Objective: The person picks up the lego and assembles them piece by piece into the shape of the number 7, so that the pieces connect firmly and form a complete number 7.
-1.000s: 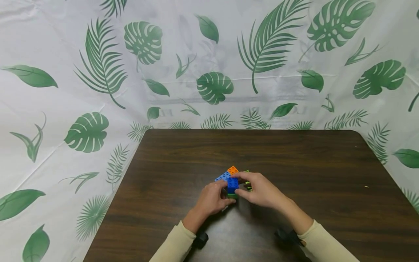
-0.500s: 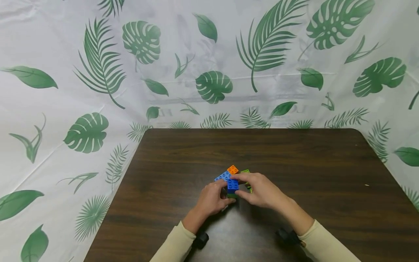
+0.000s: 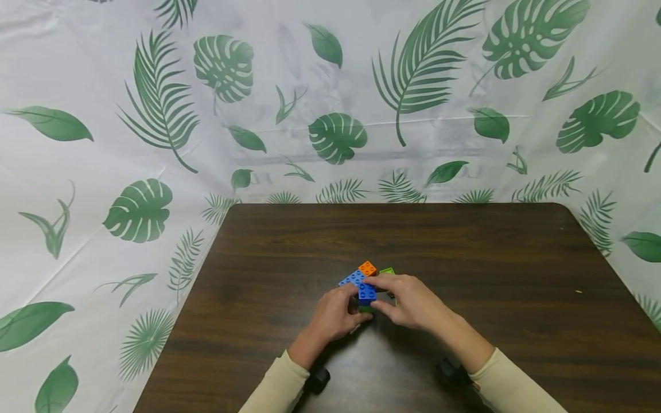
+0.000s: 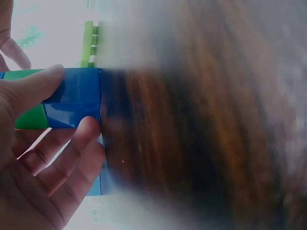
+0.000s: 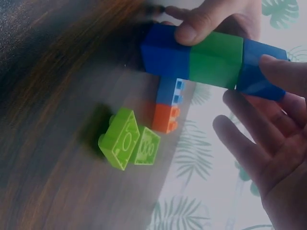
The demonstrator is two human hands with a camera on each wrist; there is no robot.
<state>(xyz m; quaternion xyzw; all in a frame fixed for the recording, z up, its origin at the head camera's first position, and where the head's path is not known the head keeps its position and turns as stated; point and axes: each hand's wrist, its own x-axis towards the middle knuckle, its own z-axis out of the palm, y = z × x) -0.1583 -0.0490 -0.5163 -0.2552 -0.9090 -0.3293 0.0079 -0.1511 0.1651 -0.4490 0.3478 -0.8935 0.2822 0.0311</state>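
Observation:
A stack of building bricks stands near the table's middle: a dark blue brick (image 4: 72,115) at the bottom, a green brick (image 5: 216,57) between, a dark blue brick (image 3: 366,295) on top. My left hand (image 3: 333,312) grips the lower part from the left, its thumb and fingertips on the bottom blue brick. With thumb and fingers, my right hand (image 3: 415,301) pinches the top blue brick from the right. In the right wrist view, its other fingers (image 5: 244,143) extend loosely beside the stack. In the head view, the hands cover much of the two lower bricks.
Right behind the stack, a light blue brick (image 3: 353,279) lies on the dark wooden table (image 3: 289,241) with an orange brick (image 3: 368,268) at its far end. Two lime green bricks (image 5: 120,139) lie to the right, partly behind my right hand. A leaf-print sheet (image 3: 338,137) hangs behind the table.
Both hands keep their hold on the stack, which stays in place. My right hand has shifted very slightly, covering more of the lime green bricks.

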